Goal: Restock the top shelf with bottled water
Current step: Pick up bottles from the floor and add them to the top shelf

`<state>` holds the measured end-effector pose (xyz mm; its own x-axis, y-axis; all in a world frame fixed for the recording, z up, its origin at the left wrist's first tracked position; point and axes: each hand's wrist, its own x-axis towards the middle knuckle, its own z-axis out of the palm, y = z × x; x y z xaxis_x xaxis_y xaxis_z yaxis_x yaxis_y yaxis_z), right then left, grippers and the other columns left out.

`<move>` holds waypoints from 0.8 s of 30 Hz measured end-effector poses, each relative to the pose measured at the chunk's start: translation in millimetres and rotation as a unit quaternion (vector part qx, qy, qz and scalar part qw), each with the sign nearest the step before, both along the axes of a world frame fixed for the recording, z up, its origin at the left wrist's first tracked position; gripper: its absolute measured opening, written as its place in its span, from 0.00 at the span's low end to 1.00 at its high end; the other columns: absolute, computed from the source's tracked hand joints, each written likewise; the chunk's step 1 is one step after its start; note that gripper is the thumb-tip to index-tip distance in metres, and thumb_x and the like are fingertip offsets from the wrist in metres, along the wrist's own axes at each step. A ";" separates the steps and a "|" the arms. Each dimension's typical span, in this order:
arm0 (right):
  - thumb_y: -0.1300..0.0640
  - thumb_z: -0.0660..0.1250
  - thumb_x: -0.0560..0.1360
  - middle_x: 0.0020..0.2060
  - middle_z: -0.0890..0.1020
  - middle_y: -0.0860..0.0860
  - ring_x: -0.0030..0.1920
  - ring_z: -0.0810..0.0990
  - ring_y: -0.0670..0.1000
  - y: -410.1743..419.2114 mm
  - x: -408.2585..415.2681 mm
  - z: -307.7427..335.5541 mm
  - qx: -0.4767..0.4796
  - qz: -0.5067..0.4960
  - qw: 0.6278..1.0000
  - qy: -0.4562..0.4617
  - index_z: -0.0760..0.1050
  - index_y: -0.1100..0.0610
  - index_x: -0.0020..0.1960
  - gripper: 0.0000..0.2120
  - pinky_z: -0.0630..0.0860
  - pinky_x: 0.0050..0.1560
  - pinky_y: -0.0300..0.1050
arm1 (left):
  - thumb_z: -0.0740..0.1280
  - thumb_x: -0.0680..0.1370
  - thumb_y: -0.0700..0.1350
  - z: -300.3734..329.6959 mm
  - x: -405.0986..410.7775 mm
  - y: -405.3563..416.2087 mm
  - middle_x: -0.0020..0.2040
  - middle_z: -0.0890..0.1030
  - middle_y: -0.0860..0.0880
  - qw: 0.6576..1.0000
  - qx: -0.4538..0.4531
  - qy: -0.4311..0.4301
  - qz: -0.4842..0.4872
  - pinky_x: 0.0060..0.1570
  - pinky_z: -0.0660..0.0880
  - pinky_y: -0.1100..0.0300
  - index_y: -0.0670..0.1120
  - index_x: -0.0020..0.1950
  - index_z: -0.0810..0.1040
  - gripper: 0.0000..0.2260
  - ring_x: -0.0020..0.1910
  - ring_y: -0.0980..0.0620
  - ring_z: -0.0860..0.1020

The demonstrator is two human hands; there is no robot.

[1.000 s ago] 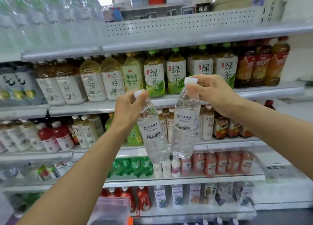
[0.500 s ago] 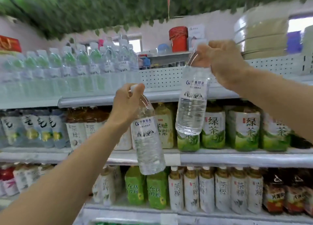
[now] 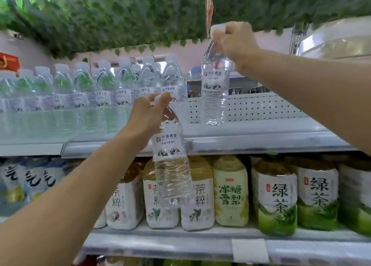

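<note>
- Gripping the white cap and neck, the right hand (image 3: 234, 43) holds a water bottle (image 3: 214, 89) upright, its base at the top shelf (image 3: 261, 133), just right of the stocked row of water bottles (image 3: 96, 97); contact with the shelf cannot be confirmed
- the left hand (image 3: 146, 117) pinches the cap of a second water bottle (image 3: 170, 165), which hangs slightly tilted before the shelf edge and the tea bottles (image 3: 230, 191) below
- green leaves (image 3: 120, 15) hang overhead
</note>
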<state>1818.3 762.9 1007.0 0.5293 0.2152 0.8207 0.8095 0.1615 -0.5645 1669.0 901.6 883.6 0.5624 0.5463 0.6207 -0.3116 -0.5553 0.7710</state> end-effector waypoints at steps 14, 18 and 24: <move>0.38 0.64 0.74 0.61 0.78 0.58 0.60 0.77 0.60 36.9 30.0 -32.9 -0.178 0.037 0.980 0.077 0.70 0.64 0.68 0.34 0.74 0.63 0.62 | 0.63 0.82 0.52 4.3 17.7 26.0 0.41 0.84 0.44 0.998 -0.040 0.012 -0.045 0.39 0.77 0.54 0.43 0.62 0.73 0.15 0.35 0.52 0.83; 0.42 0.75 0.70 0.58 0.75 0.50 0.55 0.77 0.54 20.3 23.1 -92.8 -0.291 0.000 0.952 0.098 0.68 0.57 0.65 0.32 0.77 0.56 0.55 | 0.63 0.82 0.52 3.2 18.0 24.9 0.42 0.85 0.44 0.998 -0.048 0.008 -0.042 0.37 0.76 0.55 0.43 0.63 0.72 0.15 0.34 0.54 0.83; 0.34 0.79 0.51 0.58 0.79 0.51 0.53 0.81 0.54 25.4 56.9 -107.0 -0.349 -0.018 0.929 0.119 0.72 0.53 0.63 0.46 0.78 0.56 0.56 | 0.63 0.82 0.52 2.9 19.6 24.5 0.42 0.84 0.44 0.998 -0.049 0.005 -0.033 0.35 0.73 0.58 0.43 0.64 0.71 0.16 0.31 0.56 0.82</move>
